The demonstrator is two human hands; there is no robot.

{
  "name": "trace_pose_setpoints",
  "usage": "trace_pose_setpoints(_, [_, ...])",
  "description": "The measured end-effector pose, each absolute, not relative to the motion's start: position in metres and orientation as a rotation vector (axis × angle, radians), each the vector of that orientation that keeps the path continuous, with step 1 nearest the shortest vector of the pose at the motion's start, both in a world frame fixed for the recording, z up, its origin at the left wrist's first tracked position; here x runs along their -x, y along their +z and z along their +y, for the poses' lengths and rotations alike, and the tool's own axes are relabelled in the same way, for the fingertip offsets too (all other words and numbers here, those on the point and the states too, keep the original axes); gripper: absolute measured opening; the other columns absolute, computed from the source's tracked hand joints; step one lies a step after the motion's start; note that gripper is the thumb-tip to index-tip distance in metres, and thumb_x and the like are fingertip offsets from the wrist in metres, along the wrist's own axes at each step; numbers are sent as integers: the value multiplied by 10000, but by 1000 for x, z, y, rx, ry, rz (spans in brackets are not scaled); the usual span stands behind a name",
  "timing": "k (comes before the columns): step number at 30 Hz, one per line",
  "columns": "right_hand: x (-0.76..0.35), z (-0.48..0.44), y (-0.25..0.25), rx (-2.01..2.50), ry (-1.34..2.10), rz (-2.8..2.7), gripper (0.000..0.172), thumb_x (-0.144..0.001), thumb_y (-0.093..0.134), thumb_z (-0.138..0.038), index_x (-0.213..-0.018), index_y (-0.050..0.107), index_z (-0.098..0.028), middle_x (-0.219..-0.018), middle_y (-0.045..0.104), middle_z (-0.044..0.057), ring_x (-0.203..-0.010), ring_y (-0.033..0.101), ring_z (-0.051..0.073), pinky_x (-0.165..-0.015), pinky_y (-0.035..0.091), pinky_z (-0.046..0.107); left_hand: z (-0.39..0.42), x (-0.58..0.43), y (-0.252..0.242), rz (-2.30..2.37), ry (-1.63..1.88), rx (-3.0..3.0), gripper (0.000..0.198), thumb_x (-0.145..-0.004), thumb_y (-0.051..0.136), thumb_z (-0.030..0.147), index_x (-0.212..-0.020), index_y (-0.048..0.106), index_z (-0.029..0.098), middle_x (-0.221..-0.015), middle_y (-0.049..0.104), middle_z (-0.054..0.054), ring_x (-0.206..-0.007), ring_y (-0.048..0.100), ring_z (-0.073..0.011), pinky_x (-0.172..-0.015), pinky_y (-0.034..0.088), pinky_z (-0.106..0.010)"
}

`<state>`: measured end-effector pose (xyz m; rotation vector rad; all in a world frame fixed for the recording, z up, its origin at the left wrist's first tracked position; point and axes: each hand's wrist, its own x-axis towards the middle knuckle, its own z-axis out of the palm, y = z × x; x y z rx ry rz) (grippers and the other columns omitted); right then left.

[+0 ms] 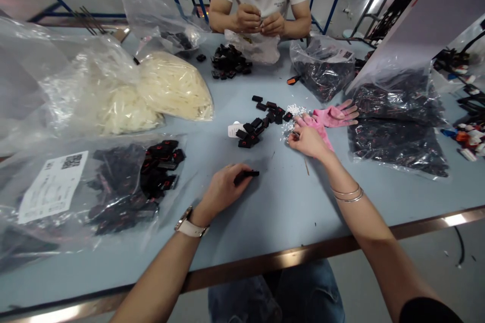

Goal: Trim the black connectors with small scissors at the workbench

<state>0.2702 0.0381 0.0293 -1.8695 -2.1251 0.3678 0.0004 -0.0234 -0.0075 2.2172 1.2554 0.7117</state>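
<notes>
Black plastic housing, 1 piece: the left hand pinched it between thumb and fingers above the blue-grey table, its far end jutting free, apparently to leave that end exposed. The right hand had its fingertips drawn narrow beside scattered white bits; from where I stood, I could not tell whether they gripped anything. Pink glove lay just past that hand; bare fingers presumably suited such tiny bits better. Loose black housings lay heaped ahead of both hands, likely for easy reach. Clear plastic bag at left had its contents showing towards mid-table, probably for access.
</notes>
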Motion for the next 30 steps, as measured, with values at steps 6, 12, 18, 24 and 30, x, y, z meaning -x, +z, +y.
trace_pose_setpoints(6, [-264, 42, 27, 1726, 447, -1958, 195, -728, 526, -124, -794, 708, -141, -690, 651, 40, -684, 548, 159, -656, 388, 270, -24, -1, -8, 1258, 717, -2228, 123, -830, 575, 251, -934, 640, 234, -814, 697, -19, -715, 642, -178, -659, 516, -297])
trace_pose_setpoints(12, [-261, 43, 17, 1629, 436, -1963, 220, -761, 508, -127, -834, 715, -138, -681, 638, 26, -646, 525, 143, -658, 395, 267, -23, -1, -9, 1249, 701, -2252, 121, -843, 571, 232, -948, 628, 215, -837, 694, -26, -735, 638, -178, -655, 509, -291])
trace_pose_setpoints(18, [-266, 48, 13, 1592, 373, -2045, 255, -832, 489, -114, -915, 729, -123, -863, 697, 100, -872, 606, 206, -823, 455, 325, -23, -1, -7, 1240, 693, -2261, 114, -850, 565, 223, -948, 621, 214, -843, 696, -22, -750, 640, -176, -660, 510, -285])
trace_pose_setpoints(24, [-263, 47, 8, 1690, 275, -2266, 283, -860, 486, -97, -993, 731, -141, -980, 686, 118, -961, 599, 224, -871, 460, 333, -23, -1, -8, 1244, 681, -2267, 113, -842, 579, 212, -948, 618, 210, -849, 696, -23, -757, 641, -181, -661, 507, -290])
trace_pose_setpoints(30, [-251, 41, 13, 1857, 234, -2380, 333, -875, 467, -119, -1077, 720, -196, -1084, 653, 111, -983, 577, 236, -691, 456, 294, -24, -3, -5, 1261, 687, -2256, 107, -837, 585, 199, -939, 613, 215, -841, 693, -16, -770, 645, -176, -685, 509, -283])
